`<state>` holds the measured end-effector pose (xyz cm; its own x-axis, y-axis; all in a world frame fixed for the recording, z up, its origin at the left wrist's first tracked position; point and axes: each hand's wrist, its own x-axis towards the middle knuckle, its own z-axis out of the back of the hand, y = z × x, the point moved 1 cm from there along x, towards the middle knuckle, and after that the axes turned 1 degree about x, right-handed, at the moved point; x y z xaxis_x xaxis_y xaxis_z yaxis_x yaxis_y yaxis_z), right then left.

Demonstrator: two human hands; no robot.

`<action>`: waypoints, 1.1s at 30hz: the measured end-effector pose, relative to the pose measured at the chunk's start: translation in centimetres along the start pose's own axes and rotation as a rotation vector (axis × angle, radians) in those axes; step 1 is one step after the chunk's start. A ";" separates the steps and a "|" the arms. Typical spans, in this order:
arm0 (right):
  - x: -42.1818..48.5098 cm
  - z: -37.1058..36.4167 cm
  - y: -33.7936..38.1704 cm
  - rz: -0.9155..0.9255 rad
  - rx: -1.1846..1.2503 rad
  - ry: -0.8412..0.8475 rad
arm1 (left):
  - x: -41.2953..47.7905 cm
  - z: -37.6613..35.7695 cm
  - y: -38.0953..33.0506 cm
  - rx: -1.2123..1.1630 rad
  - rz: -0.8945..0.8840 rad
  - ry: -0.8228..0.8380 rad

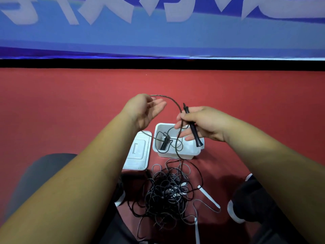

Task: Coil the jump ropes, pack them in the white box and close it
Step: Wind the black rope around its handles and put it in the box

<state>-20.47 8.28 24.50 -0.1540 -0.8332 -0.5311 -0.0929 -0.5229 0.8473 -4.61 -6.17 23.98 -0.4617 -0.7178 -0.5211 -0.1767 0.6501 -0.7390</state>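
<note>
Red floor (70, 111), white box (177, 156) open beside the tangle (167, 192). Right grip (202, 122) holds black handle (195, 136); can't tell if left grip (142, 110) pinches its cord (173, 101). Risk imo: cord trails into tangle, so pulling could knot it

White characters on the blue banner (175, 37) are unreadable

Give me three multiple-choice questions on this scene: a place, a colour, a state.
1. Where is the lid relative to the white box?
A. on top of it
B. on the floor to its left
C. inside it
2. What colour is the handle in the right hand?
A. white
B. black
C. red
3. The white box is:
A. open
B. closed
C. overturned
Answers: B, the lid lies flat beside the box; B, the gripped handle is black; A, a coiled rope shows inside.
</note>
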 end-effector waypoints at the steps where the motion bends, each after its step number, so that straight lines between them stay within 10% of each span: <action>1: -0.1 -0.1 0.3 0.019 0.069 -0.035 | 0.0 0.0 0.4 0.109 0.025 0.015; 8: 0.4 1.0 1.8 0.117 0.716 -0.232 | -1.9 -1.0 4.4 1.024 0.221 0.393; 15: 0.2 2.9 2.2 0.194 1.073 -0.357 | -1.9 -0.8 5.3 1.146 0.200 0.519; 26: 1.1 2.1 -1.1 -0.241 0.108 -0.132 | -2.5 -2.4 1.8 0.428 0.137 0.306; 33: 0.4 0.1 -1.9 -0.240 -0.072 0.125 | -1.1 -1.5 0.2 -0.049 0.043 0.161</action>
<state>-20.41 8.96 22.67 -0.0126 -0.6972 -0.7168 -0.0413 -0.7159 0.6970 -5.43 -4.90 25.05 -0.6023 -0.6423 -0.4741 -0.1938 0.6937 -0.6937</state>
